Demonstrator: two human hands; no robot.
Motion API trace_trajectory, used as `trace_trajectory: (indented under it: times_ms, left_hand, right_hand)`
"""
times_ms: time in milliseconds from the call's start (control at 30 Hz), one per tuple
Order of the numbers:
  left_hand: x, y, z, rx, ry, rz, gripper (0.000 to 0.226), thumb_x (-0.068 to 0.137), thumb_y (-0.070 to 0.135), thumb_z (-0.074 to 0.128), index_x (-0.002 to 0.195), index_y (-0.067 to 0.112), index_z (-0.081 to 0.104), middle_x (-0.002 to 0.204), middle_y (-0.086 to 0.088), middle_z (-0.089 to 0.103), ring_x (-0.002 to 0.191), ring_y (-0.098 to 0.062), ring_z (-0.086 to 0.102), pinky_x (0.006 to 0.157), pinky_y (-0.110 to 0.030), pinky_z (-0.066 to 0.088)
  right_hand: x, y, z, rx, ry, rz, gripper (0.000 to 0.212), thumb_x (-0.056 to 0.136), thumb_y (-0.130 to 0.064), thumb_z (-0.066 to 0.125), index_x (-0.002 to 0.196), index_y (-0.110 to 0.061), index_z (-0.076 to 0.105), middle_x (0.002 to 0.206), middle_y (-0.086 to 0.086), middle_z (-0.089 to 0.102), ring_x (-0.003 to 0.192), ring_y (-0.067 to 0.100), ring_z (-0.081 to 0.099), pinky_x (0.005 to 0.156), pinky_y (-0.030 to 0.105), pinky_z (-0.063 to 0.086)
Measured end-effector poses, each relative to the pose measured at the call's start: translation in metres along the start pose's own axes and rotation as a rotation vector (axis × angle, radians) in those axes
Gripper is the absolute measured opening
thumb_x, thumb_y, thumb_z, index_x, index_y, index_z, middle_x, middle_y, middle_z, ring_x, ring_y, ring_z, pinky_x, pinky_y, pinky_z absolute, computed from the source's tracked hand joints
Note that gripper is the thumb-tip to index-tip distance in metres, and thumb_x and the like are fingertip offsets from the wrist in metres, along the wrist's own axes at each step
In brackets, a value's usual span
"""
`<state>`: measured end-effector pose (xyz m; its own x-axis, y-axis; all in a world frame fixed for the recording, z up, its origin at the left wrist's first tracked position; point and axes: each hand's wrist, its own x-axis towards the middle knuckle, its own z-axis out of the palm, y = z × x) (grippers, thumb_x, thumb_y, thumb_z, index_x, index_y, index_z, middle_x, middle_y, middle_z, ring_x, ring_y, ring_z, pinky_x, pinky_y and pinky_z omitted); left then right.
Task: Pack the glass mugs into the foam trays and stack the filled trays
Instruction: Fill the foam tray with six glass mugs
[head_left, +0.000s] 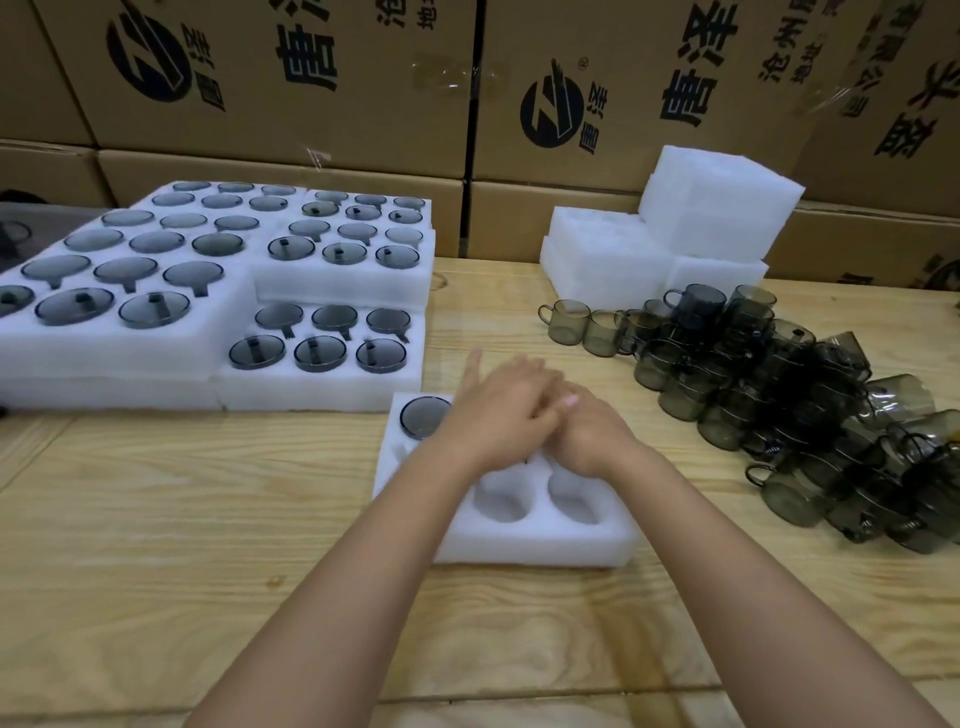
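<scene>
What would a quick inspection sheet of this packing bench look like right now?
Surface: pale wooden table, bare at the near left.
Job's things: one foam tray in front of the person, a mug seated in its far left pocket, two near pockets empty; filled trays stacked at the left; a heap of loose glass mugs at the right; empty foam trays piled behind the heap.
Clutter: nothing seen.
Grippers: left hand and right hand overlap above the tray's middle pockets; whether they hold a mug cannot be told.
Cables: nothing seen.
Surroundings: printed cardboard boxes walled up behind the table.
</scene>
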<state>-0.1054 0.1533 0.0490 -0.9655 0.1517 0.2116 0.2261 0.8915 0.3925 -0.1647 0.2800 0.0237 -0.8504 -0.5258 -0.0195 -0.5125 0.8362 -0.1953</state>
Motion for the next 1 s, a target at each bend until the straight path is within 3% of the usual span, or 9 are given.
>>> trace_trajectory:
  times_ms: [100, 167, 233, 300, 367, 467, 600, 733, 1000]
  left_hand:
    - [-0.03, -0.041, -0.026, -0.47, 0.41, -0.099, 0.022, 0.098, 0.028, 0.05, 0.116, 0.03, 0.062, 0.118, 0.017, 0.062, 0.111, 0.005, 0.051, 0.095, -0.008, 0.032]
    - [-0.05, -0.068, -0.032, -0.852, 0.637, -0.198, 0.019, 0.098, 0.016, 0.049, 0.102, 0.027, 0.063, 0.1, 0.011, 0.068, 0.086, 0.002, 0.062, 0.075, -0.008, 0.043]
    - [-0.065, -0.085, -0.022, -0.992, 0.769, -0.318, 0.023, 0.097, 0.007, 0.046, 0.097, 0.023, 0.062, 0.091, 0.0, 0.068, 0.069, -0.006, 0.061, 0.064, -0.015, 0.045]
    - [-0.075, -0.093, -0.002, -1.069, 0.772, -0.446, 0.024, 0.096, 0.003, 0.046, 0.093, 0.02, 0.062, 0.086, -0.002, 0.067, 0.059, -0.006, 0.056, 0.057, -0.017, 0.043]
    - [-0.08, -0.097, 0.013, -1.134, 0.714, -0.533, 0.023, 0.094, 0.001, 0.048, 0.092, 0.017, 0.064, 0.08, -0.001, 0.069, 0.054, -0.006, 0.055, 0.054, -0.019, 0.044]
    - [-0.079, -0.1, 0.017, -1.059, 0.649, -0.576, 0.017, 0.09, 0.005, 0.054, 0.093, 0.016, 0.067, 0.08, 0.007, 0.072, 0.066, -0.008, 0.061, 0.063, -0.021, 0.049]
    - [-0.079, -0.097, 0.019, -1.0, 0.643, -0.619, 0.017, 0.087, 0.009, 0.059, 0.089, 0.022, 0.069, 0.084, 0.008, 0.072, 0.075, -0.007, 0.065, 0.069, -0.025, 0.05]
    - [-0.081, -0.097, 0.021, -1.008, 0.631, -0.62, 0.018, 0.086, 0.009, 0.059, 0.09, 0.023, 0.07, 0.086, 0.006, 0.073, 0.079, -0.011, 0.065, 0.072, -0.03, 0.052]
    - [-0.082, -0.099, 0.022, -1.013, 0.644, -0.604, 0.02, 0.087, 0.005, 0.056, 0.089, 0.02, 0.07, 0.082, 0.01, 0.073, 0.072, -0.003, 0.064, 0.066, -0.022, 0.048]
  right_hand:
    - [-0.004, -0.002, 0.003, 0.084, 0.081, 0.039, 0.047, 0.099, -0.047, 0.024, 0.139, -0.029, 0.04, 0.146, -0.009, 0.039, 0.137, 0.016, 0.028, 0.107, 0.038, 0.026]
    - [-0.006, -0.002, 0.004, 0.097, 0.118, 0.051, 0.049, 0.099, -0.049, 0.025, 0.138, -0.025, 0.042, 0.143, -0.006, 0.044, 0.133, 0.017, 0.034, 0.105, 0.037, 0.027]
    - [-0.01, -0.004, 0.001, 0.203, 0.222, 0.044, 0.043, 0.099, -0.044, 0.027, 0.12, -0.018, 0.054, 0.12, 0.003, 0.058, 0.115, 0.021, 0.047, 0.095, 0.036, 0.032]
    - [-0.02, -0.003, -0.004, 0.516, 0.435, 0.114, 0.037, 0.101, -0.034, 0.033, 0.106, -0.01, 0.06, 0.107, 0.006, 0.062, 0.101, 0.022, 0.053, 0.086, 0.031, 0.036]
    - [-0.041, 0.008, -0.005, 0.759, 0.765, 0.271, 0.03, 0.1, -0.023, 0.039, 0.111, -0.011, 0.064, 0.113, 0.005, 0.063, 0.108, 0.02, 0.054, 0.089, 0.029, 0.038]
    - [-0.085, 0.042, 0.004, 0.391, 1.157, 0.496, 0.034, 0.09, -0.023, 0.044, 0.113, -0.005, 0.063, 0.124, 0.014, 0.058, 0.119, 0.034, 0.046, 0.1, 0.041, 0.032]
    - [-0.125, 0.076, 0.016, 0.16, 1.079, 0.795, 0.053, 0.082, -0.031, 0.045, 0.127, -0.005, 0.049, 0.142, 0.02, 0.036, 0.13, 0.044, 0.029, 0.104, 0.054, 0.02]
    - [-0.132, 0.091, 0.02, 0.114, 0.905, 0.849, 0.061, 0.076, -0.033, 0.039, 0.127, 0.0, 0.05, 0.141, 0.022, 0.035, 0.129, 0.043, 0.028, 0.105, 0.058, 0.017]
    - [-0.138, 0.097, 0.026, 0.162, 0.889, 0.861, 0.021, 0.086, -0.022, 0.061, 0.1, -0.007, 0.067, 0.145, 0.011, 0.035, 0.133, 0.037, 0.024, 0.106, 0.057, 0.015]
